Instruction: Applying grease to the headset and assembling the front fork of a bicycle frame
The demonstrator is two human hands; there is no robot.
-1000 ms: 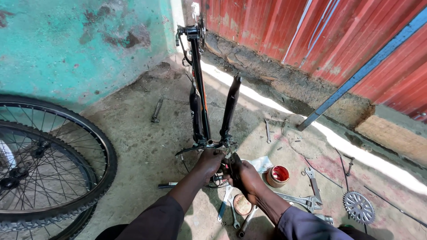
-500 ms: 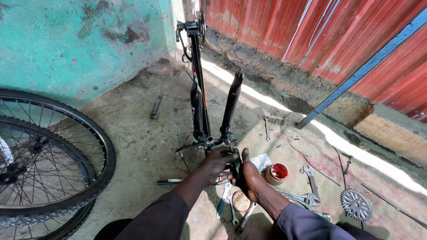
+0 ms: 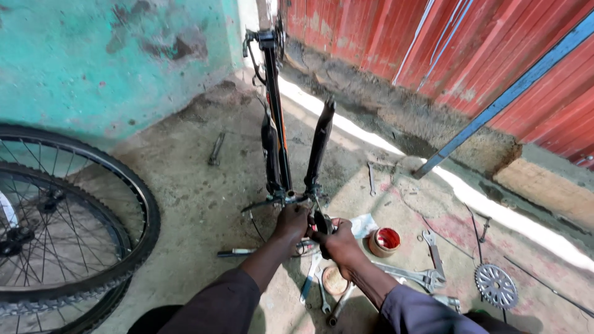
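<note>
A black bicycle frame (image 3: 276, 124) with its suspension fork (image 3: 319, 145) lies on the concrete floor, pointing away from me. My left hand (image 3: 292, 221) grips the near end of the frame by the fork crown. My right hand (image 3: 334, 240) is closed on a dark part at the same joint, right beside the left hand. What exactly sits between the right fingers is hidden.
Two bicycle wheels (image 3: 74, 229) lean at the left by a turquoise wall. Wrenches (image 3: 408, 273), a small red-filled tin (image 3: 385, 241), a toothed sprocket (image 3: 496, 286) and a loose spanner (image 3: 216, 148) lie on the floor. A red corrugated wall (image 3: 470, 55) runs along the right.
Both hands have stayed on the frame's near end and shifted slightly; the view has tilted a little, and the right hand has closed in nearer the left.
</note>
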